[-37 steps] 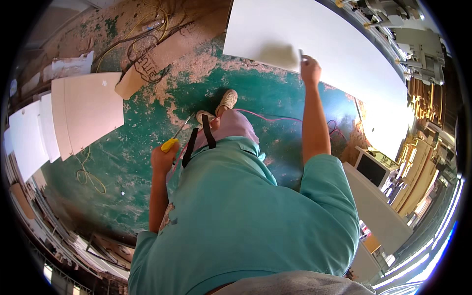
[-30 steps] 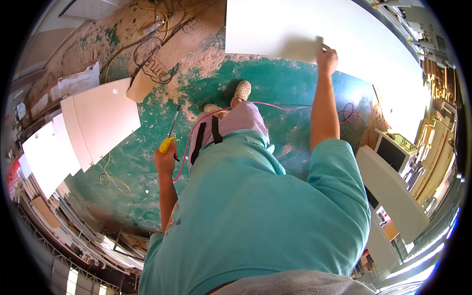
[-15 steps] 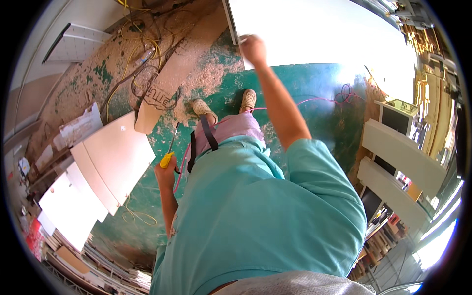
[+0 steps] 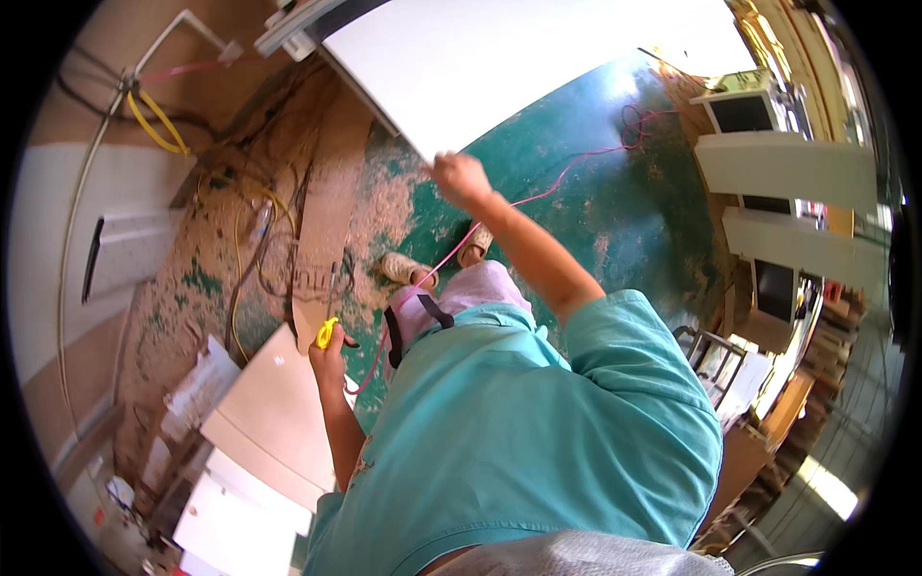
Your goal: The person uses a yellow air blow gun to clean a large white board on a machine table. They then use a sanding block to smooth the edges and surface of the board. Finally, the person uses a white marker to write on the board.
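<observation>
Right hand [image 4: 459, 178] is raised with the arm stretched out ahead, its fingers pinched on the lower corner of a large white panel [image 4: 538, 62] that fills the upper part of the view and leans above the green floor [image 4: 615, 211]. Left hand [image 4: 329, 348] hangs lower at the person's side, elbow bent, fist wrapped round the yellow handle of a screwdriver [image 4: 327, 331], whose thin shaft points up and away. That panel looks stiff and flat, probably a laminated board: broad enough to be awkward and fairly heavy for one hand, with a smooth face that offers little grip, so I judge the edges and corners the only sound places to take hold, and a single corner pinch likely lets it swing or slip. Its corners would chip if knocked on the floor. A pink cord [image 4: 567, 173] runs across the floor, past the feet in pale shoes [image 4: 408, 269]. Sawdust [image 4: 375, 206] lies thick to the left, with tangled yellow and dark cables [image 4: 250, 230]. More white boards [image 4: 269, 422] are stacked at lower left, and white cabinets [image 4: 788, 168] stand to the right.
</observation>
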Action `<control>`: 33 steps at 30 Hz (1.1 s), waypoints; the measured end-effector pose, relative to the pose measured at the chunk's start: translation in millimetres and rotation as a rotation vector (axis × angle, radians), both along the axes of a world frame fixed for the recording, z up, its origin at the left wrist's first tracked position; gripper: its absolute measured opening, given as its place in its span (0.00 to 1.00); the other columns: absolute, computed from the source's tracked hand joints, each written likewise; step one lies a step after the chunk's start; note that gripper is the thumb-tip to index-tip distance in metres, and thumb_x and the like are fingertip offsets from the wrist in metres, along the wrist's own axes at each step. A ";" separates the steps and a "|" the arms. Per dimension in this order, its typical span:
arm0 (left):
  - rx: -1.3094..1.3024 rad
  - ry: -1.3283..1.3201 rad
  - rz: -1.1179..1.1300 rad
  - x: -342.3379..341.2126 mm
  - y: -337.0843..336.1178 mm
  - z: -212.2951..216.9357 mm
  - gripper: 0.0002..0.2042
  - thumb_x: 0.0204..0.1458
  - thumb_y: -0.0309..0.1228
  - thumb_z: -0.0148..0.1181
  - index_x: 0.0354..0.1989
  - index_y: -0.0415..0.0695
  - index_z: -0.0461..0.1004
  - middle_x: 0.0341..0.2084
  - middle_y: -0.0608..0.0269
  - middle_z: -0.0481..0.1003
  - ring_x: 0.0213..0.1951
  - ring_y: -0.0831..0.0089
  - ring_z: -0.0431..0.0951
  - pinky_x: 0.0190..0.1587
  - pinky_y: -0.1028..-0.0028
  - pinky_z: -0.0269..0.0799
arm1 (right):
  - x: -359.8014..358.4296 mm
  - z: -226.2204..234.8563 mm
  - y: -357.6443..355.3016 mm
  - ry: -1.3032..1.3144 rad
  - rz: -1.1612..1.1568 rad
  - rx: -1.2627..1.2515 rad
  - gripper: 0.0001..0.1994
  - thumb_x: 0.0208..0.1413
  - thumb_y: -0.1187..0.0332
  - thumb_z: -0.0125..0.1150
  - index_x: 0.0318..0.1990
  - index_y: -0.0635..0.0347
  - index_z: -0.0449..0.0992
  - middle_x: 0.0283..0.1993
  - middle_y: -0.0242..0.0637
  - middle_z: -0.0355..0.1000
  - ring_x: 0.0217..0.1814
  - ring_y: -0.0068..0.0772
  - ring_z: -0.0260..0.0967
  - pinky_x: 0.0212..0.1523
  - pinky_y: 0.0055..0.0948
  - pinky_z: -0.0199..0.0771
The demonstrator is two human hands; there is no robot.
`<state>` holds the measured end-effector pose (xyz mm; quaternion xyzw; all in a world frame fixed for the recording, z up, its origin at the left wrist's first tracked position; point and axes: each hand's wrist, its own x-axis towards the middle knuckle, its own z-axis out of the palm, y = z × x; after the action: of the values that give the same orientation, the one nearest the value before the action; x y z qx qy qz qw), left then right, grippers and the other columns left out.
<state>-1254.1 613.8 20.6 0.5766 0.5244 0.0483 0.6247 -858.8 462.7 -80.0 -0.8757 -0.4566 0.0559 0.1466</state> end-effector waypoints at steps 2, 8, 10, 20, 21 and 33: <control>-0.066 -0.072 -0.062 10.6 11.0 -37.0 0.15 0.60 0.38 0.60 0.27 0.39 0.77 0.19 0.67 0.75 0.24 0.77 0.73 0.32 0.76 0.68 | -37.9 27.1 -46.2 -0.017 0.369 -0.001 0.08 0.49 0.70 0.61 0.37 0.47 0.82 0.31 0.34 0.71 0.38 0.39 0.74 0.37 0.38 0.76; -0.087 -0.086 -0.909 142.6 -43.8 19.7 0.18 0.52 0.49 0.65 0.28 0.44 0.82 0.15 0.69 0.76 0.20 0.78 0.76 0.25 0.74 0.68 | 42.5 49.4 -172.1 0.574 -1.070 0.768 0.08 0.52 0.72 0.61 0.40 0.62 0.79 0.36 0.39 0.77 0.37 0.33 0.75 0.40 0.32 0.74; 0.097 -0.015 -0.959 185.4 -53.2 10.7 0.18 0.52 0.49 0.64 0.28 0.45 0.82 0.14 0.69 0.75 0.20 0.78 0.76 0.25 0.73 0.68 | 92.6 45.9 -222.8 0.447 -1.239 0.775 0.10 0.52 0.70 0.60 0.41 0.64 0.78 0.35 0.38 0.77 0.36 0.29 0.74 0.40 0.29 0.74; 0.038 -0.163 -0.911 347.5 -149.0 42.1 0.16 0.55 0.42 0.65 0.28 0.38 0.79 0.16 0.66 0.75 0.19 0.77 0.74 0.24 0.73 0.68 | 204.6 68.7 -388.0 0.329 -1.080 0.650 0.12 0.49 0.65 0.62 0.39 0.63 0.79 0.34 0.43 0.78 0.36 0.41 0.76 0.41 0.36 0.75; -0.044 -0.197 -0.980 356.6 -164.3 44.5 0.15 0.55 0.40 0.66 0.30 0.38 0.78 0.17 0.65 0.75 0.19 0.77 0.74 0.23 0.74 0.67 | 219.5 62.3 -402.3 0.311 -1.089 0.636 0.12 0.50 0.65 0.62 0.39 0.62 0.80 0.33 0.43 0.77 0.36 0.42 0.76 0.40 0.36 0.74; 0.316 -0.051 -0.365 516.3 -181.2 57.0 0.19 0.59 0.43 0.61 0.21 0.43 0.74 0.12 0.69 0.69 0.17 0.78 0.69 0.22 0.76 0.62 | 340.0 49.9 -320.2 0.365 -0.318 0.254 0.10 0.50 0.64 0.59 0.38 0.51 0.82 0.37 0.40 0.77 0.42 0.47 0.76 0.42 0.44 0.77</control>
<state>-737.8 432.6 77.6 0.7511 0.3814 0.0305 0.5380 -518.8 142.5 -30.1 -0.8865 -0.2828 0.1314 0.3419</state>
